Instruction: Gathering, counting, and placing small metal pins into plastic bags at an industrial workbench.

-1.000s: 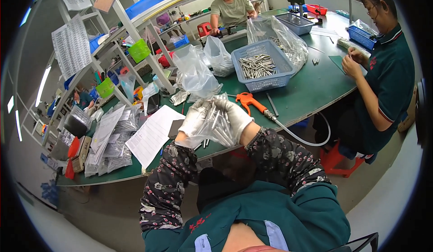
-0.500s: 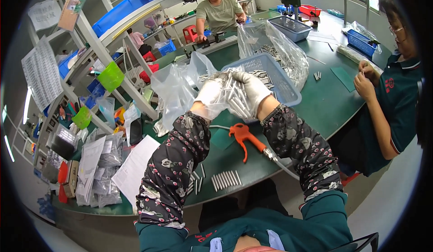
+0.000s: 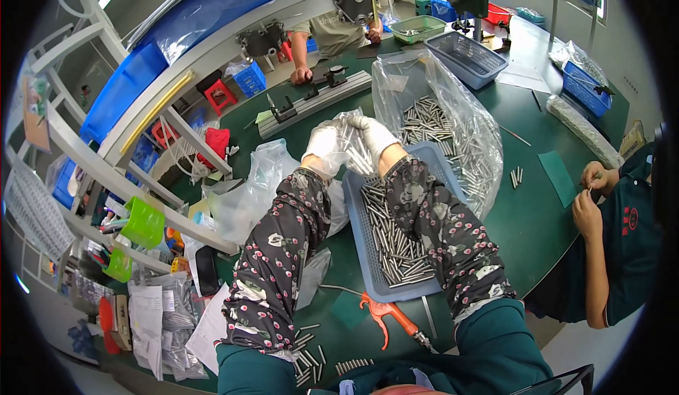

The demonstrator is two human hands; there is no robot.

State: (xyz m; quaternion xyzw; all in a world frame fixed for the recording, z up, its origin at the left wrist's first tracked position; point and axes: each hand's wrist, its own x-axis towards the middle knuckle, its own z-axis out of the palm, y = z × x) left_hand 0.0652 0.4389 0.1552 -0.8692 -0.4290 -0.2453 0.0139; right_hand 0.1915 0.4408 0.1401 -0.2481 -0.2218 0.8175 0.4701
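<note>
Both my hands wear white gloves and are closed on a small clear plastic bag (image 3: 356, 153) of metal pins. My left hand (image 3: 323, 142) grips its left side, and my right hand (image 3: 375, 135) holds the right side near the top. They are at the far edge of a blue-grey plastic basket (image 3: 359, 250), which has many loose metal pins (image 3: 403, 250) in it. Right of my right hand stands a large open clear bag (image 3: 481, 137) with more pins inside. Crumpled clear plastic bags (image 3: 258, 183) lie by my left forearm.
An orange air blow gun (image 3: 385, 314) lies before the basket, with loose pins (image 3: 308, 359) to its left. Beyond my hands is a metal rail fixture (image 3: 315, 101). A co-worker's hands (image 3: 590, 190) are at the right, another person (image 3: 332, 38) across the table. Shelving stands left.
The view has shifted, so the basket shows lower in the picture. My hands and the held bag are now at the basket's far end, and the pins inside the basket show more fully.
</note>
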